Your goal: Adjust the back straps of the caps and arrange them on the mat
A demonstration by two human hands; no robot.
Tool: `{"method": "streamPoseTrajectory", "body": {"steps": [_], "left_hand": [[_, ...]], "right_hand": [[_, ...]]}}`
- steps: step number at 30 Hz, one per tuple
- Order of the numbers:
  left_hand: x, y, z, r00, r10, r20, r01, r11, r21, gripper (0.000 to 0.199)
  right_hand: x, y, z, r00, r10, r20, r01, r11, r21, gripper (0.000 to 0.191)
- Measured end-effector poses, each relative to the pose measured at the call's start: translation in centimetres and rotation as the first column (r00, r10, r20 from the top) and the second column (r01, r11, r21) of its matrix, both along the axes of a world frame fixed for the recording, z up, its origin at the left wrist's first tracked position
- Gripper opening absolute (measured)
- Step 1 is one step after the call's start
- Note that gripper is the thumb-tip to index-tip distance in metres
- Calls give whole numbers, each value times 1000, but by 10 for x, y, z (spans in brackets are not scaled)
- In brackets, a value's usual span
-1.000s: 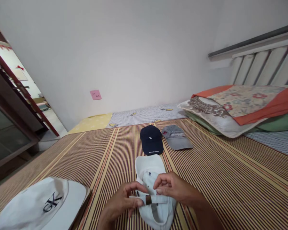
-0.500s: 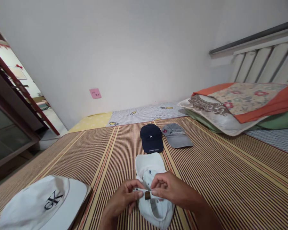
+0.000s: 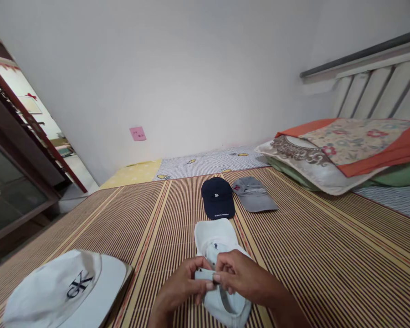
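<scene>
A pale cap (image 3: 216, 231) lies on the striped mat, its brim pointing away from me and its back strap toward me. My left hand (image 3: 182, 286) pinches the left part of the strap (image 3: 204, 274) between thumb and fingers. From the right, my right hand (image 3: 241, 275) is closed on the same strap by its buckle, which its fingertips mostly cover. Just beyond the brim sit a navy cap (image 3: 217, 198) and, touching its right side, a grey cap (image 3: 255, 195).
At the left front lies a large white cap (image 3: 51, 291) with black letters. Pillows with a floral and orange cover (image 3: 365, 141) rest at the right back. Behind the mat (image 3: 314, 246) are a checked sheet (image 3: 205, 161) and a wall.
Along the strap, my right fingers now cover the dark buckle that showed between my hands before. The whole view has shifted slightly.
</scene>
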State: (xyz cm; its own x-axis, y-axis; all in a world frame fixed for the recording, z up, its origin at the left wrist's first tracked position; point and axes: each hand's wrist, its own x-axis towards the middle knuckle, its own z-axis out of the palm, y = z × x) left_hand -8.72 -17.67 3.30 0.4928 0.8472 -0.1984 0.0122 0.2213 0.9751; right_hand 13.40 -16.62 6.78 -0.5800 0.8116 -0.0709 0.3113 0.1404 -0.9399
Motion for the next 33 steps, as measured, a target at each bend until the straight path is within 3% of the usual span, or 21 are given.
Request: {"method": "streamPoseTrajectory", "body": {"steps": [7,13,19,27,33], "left_hand": [[3,1,-1,999,18,-43,-19,1000,-19,53],[5,-1,-3,996,25,-91,-25,1000,7,51],[5,0,0,996,46,-79,-43,998,36,48],[10,-3,7,992,109,-67,-106,993,57,49],[11,-2,5,994,95,-58,-90,993,78,50]], "right_hand": [[2,3,-7,997,22,-73,-25,999,-40,17],[7,6,-7,998,-52,18,49,989,142,25],[10,8,-5,998,-58,-7,58,997,60,26],[14,12,-12,997,-71,-2,71,996,58,31],[13,11,-6,997,-83,5,82,993,79,28]]}}
